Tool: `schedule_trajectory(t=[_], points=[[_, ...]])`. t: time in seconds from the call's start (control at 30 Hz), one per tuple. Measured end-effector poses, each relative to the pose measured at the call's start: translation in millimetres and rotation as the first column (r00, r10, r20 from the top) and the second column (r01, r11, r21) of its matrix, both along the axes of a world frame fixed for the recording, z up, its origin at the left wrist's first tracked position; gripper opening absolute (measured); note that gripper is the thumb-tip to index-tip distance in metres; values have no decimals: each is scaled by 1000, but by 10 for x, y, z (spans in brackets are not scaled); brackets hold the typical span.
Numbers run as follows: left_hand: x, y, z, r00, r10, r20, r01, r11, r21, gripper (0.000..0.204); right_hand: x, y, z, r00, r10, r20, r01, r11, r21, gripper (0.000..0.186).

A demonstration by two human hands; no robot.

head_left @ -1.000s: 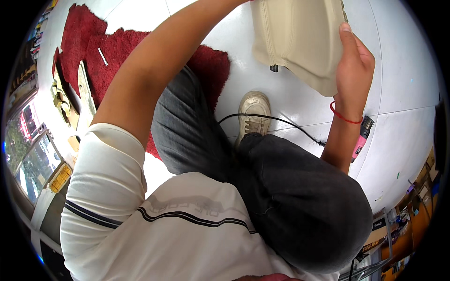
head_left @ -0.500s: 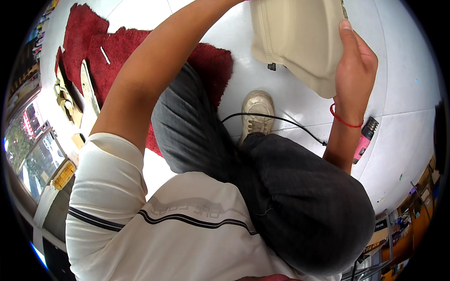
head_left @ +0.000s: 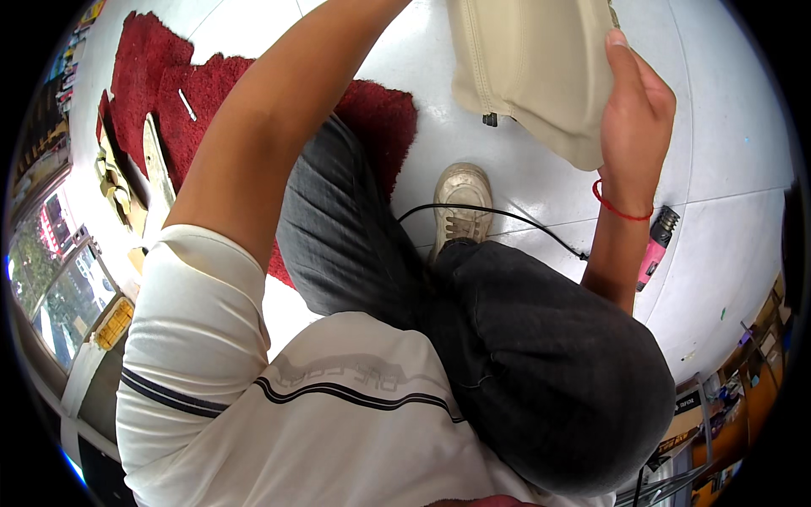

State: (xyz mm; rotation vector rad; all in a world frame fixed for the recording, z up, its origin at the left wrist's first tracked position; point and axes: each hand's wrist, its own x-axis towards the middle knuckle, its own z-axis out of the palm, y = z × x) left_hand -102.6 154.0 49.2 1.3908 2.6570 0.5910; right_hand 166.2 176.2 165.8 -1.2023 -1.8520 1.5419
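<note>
A beige, leather-like padded cover (head_left: 532, 76) with stitched seams is held up at the top of the view, its upper part cut off by the picture edge. A small black fitting (head_left: 490, 120) shows at its lower left corner. My right hand (head_left: 635, 106) grips the cover's right edge, thumb on the near face and fingers hidden behind. A red string bracelet circles that wrist. My left forearm (head_left: 296, 93) reaches up past the top edge, so my left hand is out of sight.
On the white tiled floor (head_left: 726, 160) lie a ragged red carpet piece (head_left: 389, 118), with a small white stick (head_left: 187, 105) on it, and a pink-and-black tool (head_left: 657, 249) beside my right forearm. A black cable (head_left: 524, 221) crosses my shoe (head_left: 463, 198). Cluttered shelves (head_left: 752, 372) stand right.
The cover and my right hand have shifted slightly up and left. My left forearm has swung a little left at the top. The right hand's grip looks the same.
</note>
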Motion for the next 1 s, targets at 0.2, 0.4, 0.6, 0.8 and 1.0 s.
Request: schedule_trajectory(t=[0.2, 0.4, 0.6, 0.8, 1.0], points=[[932, -778, -266, 980, -178, 88, 146, 947, 287, 82, -22, -51, 70, 998, -44, 47, 44, 999, 4, 42], [1598, -1341, -516, 925, -180, 334, 12, 893, 450, 90, -105, -134, 106, 996, -87, 34, 87, 996, -2, 41], [1601, -1405, -681, 884, -272, 381, 73, 883, 464, 105, -107, -123, 105, 998, -54, 38, 54, 999, 4, 41], [1635, -1500, -643, 702, -302, 644, -67, 873, 483, 110, -148, -28, 154, 991, 56, 120, -63, 997, 53, 42], [1650, -1249, -435, 479, -231, 847, -288, 870, 400, 114, -156, -58, 120, 994, -40, 105, 37, 999, 36, 44]])
